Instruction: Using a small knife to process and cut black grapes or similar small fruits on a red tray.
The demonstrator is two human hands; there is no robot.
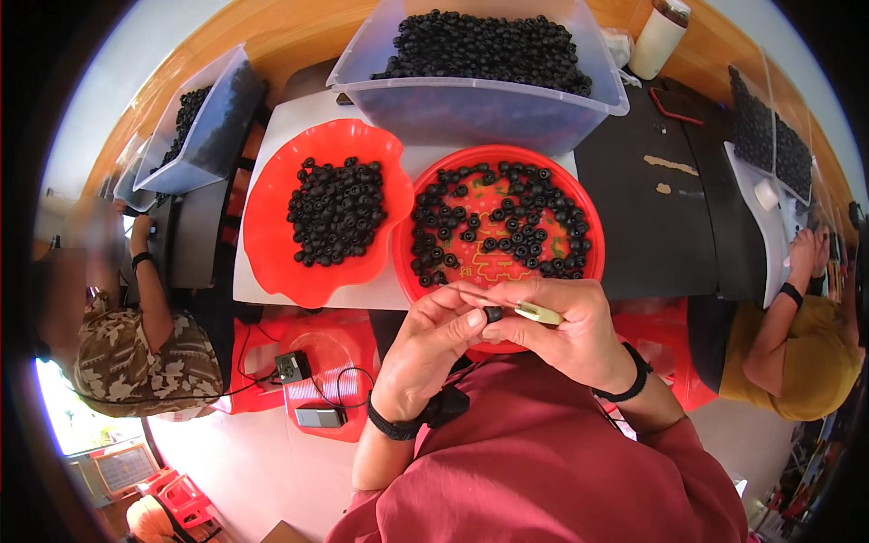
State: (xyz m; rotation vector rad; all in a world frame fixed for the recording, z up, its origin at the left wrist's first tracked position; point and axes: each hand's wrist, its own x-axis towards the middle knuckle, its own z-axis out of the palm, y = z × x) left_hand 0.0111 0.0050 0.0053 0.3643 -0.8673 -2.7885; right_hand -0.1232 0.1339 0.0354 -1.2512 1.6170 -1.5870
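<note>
Forearms angled inward, wrists bent, and both hands are close together in front of the chest, over the round tray's near edge! The right hand [561, 330] is curled, its fingers clamped on the pale handle of a small knife [539, 313], blade pointing left. The left hand [439, 335] has thumb and fingers pinched on a black bead [492, 314], right beside that handle.

Count them, big to small: one clear tub [489, 104] straight ahead, piled with beads; one red round tray [595, 226], beads scattered across it; one red lobed bowl [267, 204] to its left, beads heaped in the middle. One knife, one bead in hand; the loose ones are too many to count.

Around them, a co-worker on either side, camouflage shirt [149, 371] left, mustard shirt [806, 357] right. A red stool [358, 344] sits below, then a pale bottle [660, 41] beyond the tub's right corner, and a phone [676, 106] on the dark table [643, 235]. And the hands themselves block the tray's near rim!
</note>
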